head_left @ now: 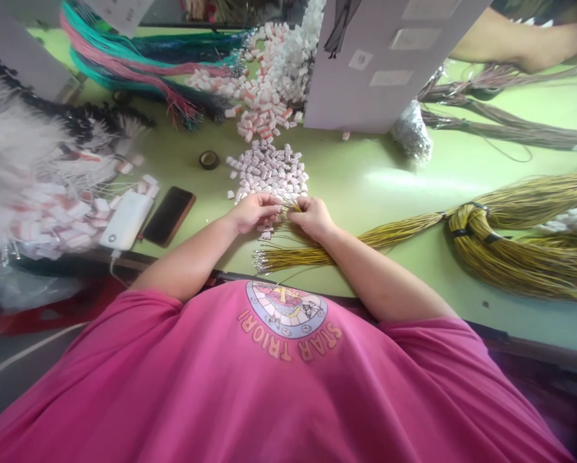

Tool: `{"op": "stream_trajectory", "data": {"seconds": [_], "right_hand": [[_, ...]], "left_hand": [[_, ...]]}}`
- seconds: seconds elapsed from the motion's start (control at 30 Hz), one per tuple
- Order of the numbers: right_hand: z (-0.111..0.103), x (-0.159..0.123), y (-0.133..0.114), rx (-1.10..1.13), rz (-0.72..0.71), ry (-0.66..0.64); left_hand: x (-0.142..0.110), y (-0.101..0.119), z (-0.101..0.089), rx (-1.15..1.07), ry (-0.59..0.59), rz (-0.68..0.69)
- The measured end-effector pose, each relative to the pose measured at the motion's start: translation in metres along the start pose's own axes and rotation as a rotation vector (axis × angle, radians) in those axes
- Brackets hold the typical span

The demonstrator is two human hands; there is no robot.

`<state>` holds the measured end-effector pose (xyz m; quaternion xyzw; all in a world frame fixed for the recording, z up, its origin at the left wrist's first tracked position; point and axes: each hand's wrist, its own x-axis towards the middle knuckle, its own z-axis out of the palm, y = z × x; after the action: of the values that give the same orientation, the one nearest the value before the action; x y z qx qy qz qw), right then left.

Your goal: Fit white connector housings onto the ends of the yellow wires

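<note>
We are pinching thin yellow wires (294,206) in our right hand (313,217), at the near edge of the pile of white blocks (269,168). Our left hand (253,212) is curling its fingers close together by the same pile; we cannot tell what they are holding. A phone (169,217) is lying left of the pile.

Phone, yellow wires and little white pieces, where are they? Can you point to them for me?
Phone (169,217): head view, middle of its dark screen.
Yellow wires (293,258): head view, strands near their silvery ends.
Little white pieces (271,170): head view, middle of a heap.
</note>
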<state>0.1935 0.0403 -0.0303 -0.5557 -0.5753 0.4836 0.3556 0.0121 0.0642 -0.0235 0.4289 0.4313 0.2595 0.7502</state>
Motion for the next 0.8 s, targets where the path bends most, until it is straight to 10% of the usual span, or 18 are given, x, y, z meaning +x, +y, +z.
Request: {"op": "stream_trajectory", "data": {"seconds": [0.3,0.8], "right_hand": [[0.002,-0.003,0.000,-0.175,-0.060,0.031],[0.001,-0.003,0.001,-0.201,-0.099,-0.041]], "left_hand": [[-0.008,0.002,0.014,0.164,0.174,-0.017],[-0.006,-0.002,0.016,0.125,0.099,0.010]]}}
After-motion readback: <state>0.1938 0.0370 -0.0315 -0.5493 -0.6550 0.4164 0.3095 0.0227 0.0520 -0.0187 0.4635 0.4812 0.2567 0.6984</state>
